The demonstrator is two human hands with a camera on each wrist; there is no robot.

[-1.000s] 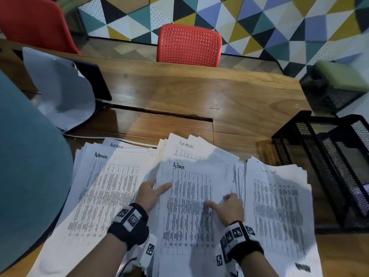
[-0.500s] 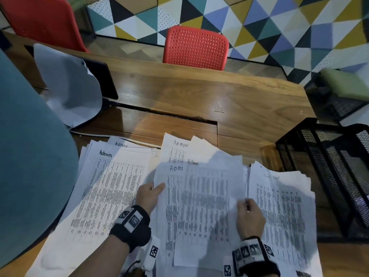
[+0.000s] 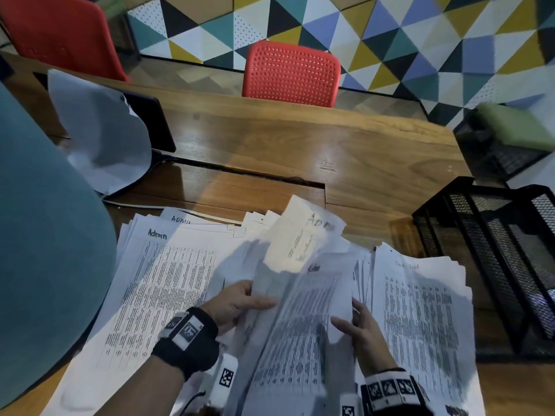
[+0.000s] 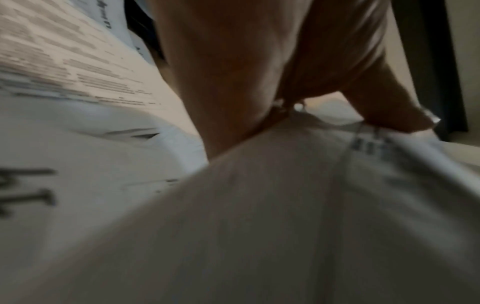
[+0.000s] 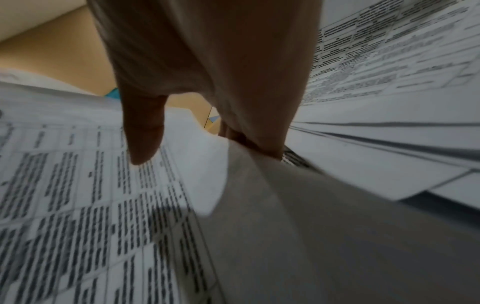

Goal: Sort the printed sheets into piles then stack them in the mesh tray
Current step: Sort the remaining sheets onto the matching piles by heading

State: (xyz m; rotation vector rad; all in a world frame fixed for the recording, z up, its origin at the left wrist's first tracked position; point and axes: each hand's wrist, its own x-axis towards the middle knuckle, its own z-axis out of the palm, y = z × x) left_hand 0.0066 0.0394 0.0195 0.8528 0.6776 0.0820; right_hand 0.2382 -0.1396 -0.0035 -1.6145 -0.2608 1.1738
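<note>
Printed sheets lie in three piles on the wooden table [image 3: 345,151]. The left pile [image 3: 162,283] is headed "Admin", and the right pile [image 3: 420,313] lies beside the black mesh tray [image 3: 492,244]. Over the middle pile I hold up a few sheets [image 3: 303,247] marked "Admin", bowed and tilted. My left hand [image 3: 252,298] pinches their left edge, thumb on top. My right hand [image 3: 350,319] pinches the right edge; its thumb [image 5: 144,144] presses the printed face and its fingers are underneath. In the left wrist view my fingers [image 4: 233,92] bear on the paper.
A large teal rounded shape [image 3: 45,250] fills the left side. A loose white sheet [image 3: 99,139] covers a black tablet at the back left. Two red chairs [image 3: 291,73] stand behind the table. A second mesh bin with a green cushion [image 3: 513,127] sits at the far right.
My right hand slid from the top of the middle sheet to its right edge. Both hands have since lifted the sheets off the pile, so they now bow upward.
</note>
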